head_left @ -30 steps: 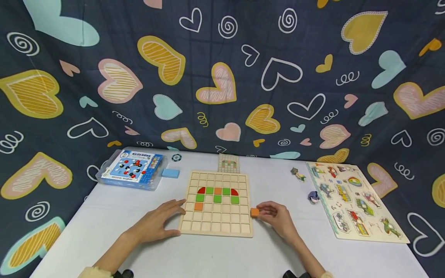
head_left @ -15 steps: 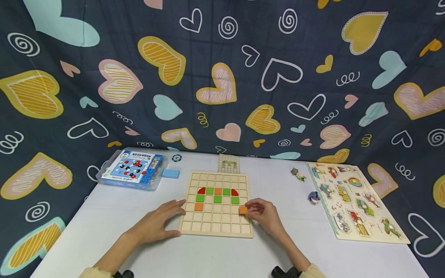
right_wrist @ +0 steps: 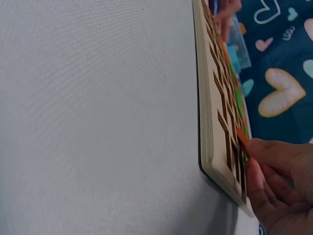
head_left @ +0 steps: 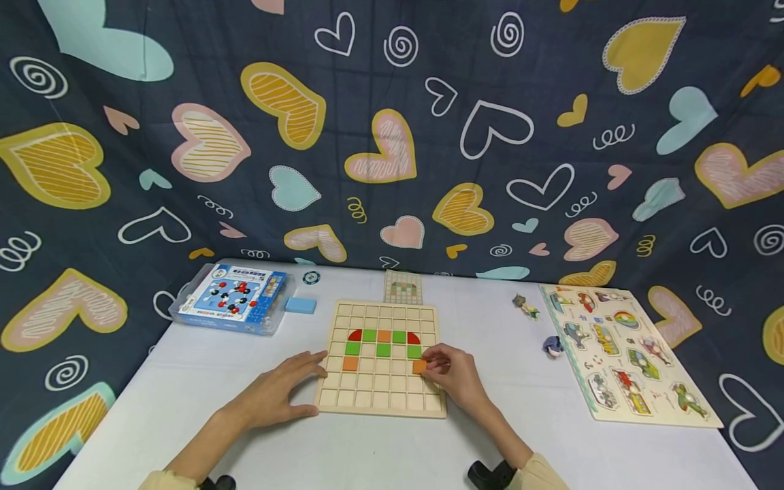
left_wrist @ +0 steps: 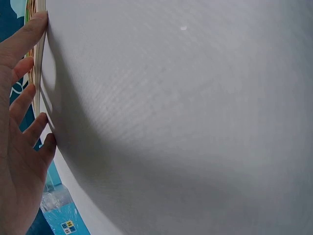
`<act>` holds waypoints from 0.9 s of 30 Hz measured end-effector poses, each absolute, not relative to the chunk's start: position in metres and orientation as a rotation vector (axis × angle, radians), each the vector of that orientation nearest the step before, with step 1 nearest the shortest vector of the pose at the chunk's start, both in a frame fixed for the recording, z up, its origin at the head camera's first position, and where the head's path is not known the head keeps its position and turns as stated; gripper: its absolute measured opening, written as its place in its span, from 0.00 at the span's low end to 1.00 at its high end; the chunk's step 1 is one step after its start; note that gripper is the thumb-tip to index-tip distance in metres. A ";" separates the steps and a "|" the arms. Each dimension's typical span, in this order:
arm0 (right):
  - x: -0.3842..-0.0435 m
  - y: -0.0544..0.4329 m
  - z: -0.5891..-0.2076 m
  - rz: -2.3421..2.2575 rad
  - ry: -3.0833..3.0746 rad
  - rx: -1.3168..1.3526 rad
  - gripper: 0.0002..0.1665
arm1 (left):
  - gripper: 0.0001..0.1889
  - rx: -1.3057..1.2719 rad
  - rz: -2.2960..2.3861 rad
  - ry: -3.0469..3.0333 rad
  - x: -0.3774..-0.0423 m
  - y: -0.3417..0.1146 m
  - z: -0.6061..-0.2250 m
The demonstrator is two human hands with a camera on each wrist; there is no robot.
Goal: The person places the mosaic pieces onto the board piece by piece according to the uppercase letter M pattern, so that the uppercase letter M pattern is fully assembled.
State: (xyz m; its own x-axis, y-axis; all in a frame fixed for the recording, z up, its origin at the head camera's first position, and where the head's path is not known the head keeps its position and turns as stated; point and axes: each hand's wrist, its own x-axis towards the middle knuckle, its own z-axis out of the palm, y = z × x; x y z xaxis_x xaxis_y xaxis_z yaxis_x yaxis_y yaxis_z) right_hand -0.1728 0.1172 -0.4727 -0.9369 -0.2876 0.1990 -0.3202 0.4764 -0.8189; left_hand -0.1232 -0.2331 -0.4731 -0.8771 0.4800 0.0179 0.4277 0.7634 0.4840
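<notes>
A wooden grid board [head_left: 380, 401] lies on the white table, with red, green and orange tiles set in some of its cells. My right hand [head_left: 456, 374] pinches an orange square tile [head_left: 419, 367] over the right side of the board, just below a green tile [head_left: 414, 352]. In the right wrist view the orange tile [right_wrist: 242, 136] looks tilted between thumb and finger, at the grid. My left hand [head_left: 278, 388] rests with fingers spread against the board's left edge. The left wrist view shows those fingers [left_wrist: 34, 29] touching the board's side.
Behind the board lies a small pattern card [head_left: 403, 288]. At the left back are a plastic case with a molecule picture [head_left: 235, 299], a blue block [head_left: 301, 305] and a round chip [head_left: 311, 278]. On the right are a picture puzzle board [head_left: 631, 361] and two small figures [head_left: 552, 347].
My right hand has moved left with the orange tile, from beside the board's right edge to over a cell near its right side. The left hand has stayed in place.
</notes>
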 end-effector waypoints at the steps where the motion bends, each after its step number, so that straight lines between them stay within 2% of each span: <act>1: -0.173 0.117 -0.473 1.504 -2.672 0.541 0.16 | 0.28 0.736 0.739 2.849 -0.123 -0.233 -0.473; 12: -0.175 0.112 -0.475 1.555 -2.652 0.543 0.15 | 0.28 0.754 0.736 2.840 -0.125 -0.232 -0.471; 18: -0.170 0.121 -0.469 1.518 -2.646 0.442 0.17 | 0.28 0.739 0.724 2.901 -0.123 -0.226 -0.472; 21: -0.169 0.131 -0.468 1.239 -2.648 0.412 0.21 | 0.32 0.694 0.649 3.047 -0.123 -0.219 -0.475; 27: -0.168 0.143 -0.471 0.546 -2.727 0.410 0.38 | 0.40 0.433 0.440 3.299 -0.136 -0.197 -0.478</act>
